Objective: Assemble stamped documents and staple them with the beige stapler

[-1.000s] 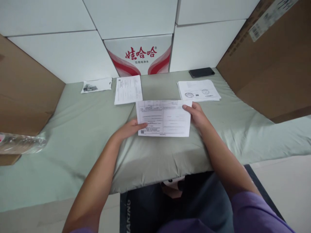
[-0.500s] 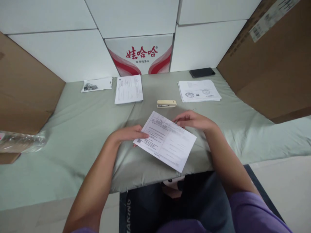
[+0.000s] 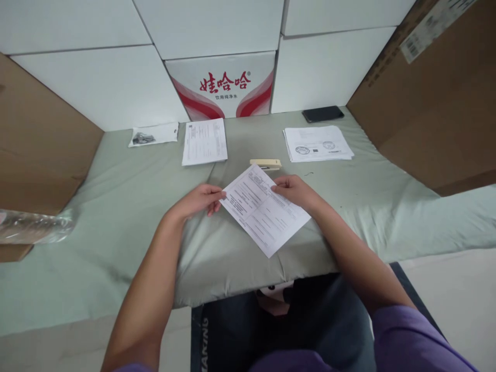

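A printed white sheet (image 3: pixel 263 212) lies tilted on the pale green padded surface (image 3: pixel 127 206), one corner pointing toward me. My left hand (image 3: pixel 199 200) pinches its left corner with the fingertips. My right hand (image 3: pixel 295 190) rests on the sheet's upper right edge, fingers pressing it down. A small cream stapler (image 3: pixel 265 164) lies just beyond the sheet's far corner, apart from both hands.
A single printed page (image 3: pixel 204 141) and a small plastic bag of parts (image 3: pixel 154 135) lie at the back left. A stack of stamped papers (image 3: pixel 316 143) and a black phone (image 3: pixel 323 113) sit at the back right. White boxes and brown cartons wall the surface in.
The sheet came down from being held upright and level to lying rotated on the pad. That uncovered the stapler behind it. Both hands shifted slightly along the sheet's edges.
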A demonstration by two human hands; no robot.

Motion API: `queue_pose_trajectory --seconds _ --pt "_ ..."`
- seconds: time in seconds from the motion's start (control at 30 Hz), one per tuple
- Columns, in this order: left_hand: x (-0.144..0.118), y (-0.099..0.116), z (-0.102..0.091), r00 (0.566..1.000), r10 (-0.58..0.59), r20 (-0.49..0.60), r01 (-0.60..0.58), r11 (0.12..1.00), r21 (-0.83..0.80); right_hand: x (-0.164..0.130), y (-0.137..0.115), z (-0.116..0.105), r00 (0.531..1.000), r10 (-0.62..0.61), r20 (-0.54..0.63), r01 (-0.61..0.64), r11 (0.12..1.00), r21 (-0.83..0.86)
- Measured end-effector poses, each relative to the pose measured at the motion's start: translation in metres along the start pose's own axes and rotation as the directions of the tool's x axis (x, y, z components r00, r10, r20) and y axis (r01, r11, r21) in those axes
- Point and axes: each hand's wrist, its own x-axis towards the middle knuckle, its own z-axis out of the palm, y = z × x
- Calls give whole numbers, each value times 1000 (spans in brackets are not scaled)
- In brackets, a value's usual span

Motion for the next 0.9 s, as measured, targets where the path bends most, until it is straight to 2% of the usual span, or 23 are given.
queue_pose_trajectory --seconds 0.23,0.37,0.6,0.9 --pt "5 -6 2 997 -80 -2 81 996 28 4 8 8 988 -123 -96 98 968 -233" --pt "4 -3 3 993 -112 -45 113 993 16 5 11 7 979 -195 -60 173 948 -266" --pt "6 0 11 981 -106 -162 108 994 4 8 12 6 965 -236 -110 186 920 -344" --pt "7 4 15 963 -99 -250 102 995 0 11 14 5 936 -322 -142 223 855 -469"
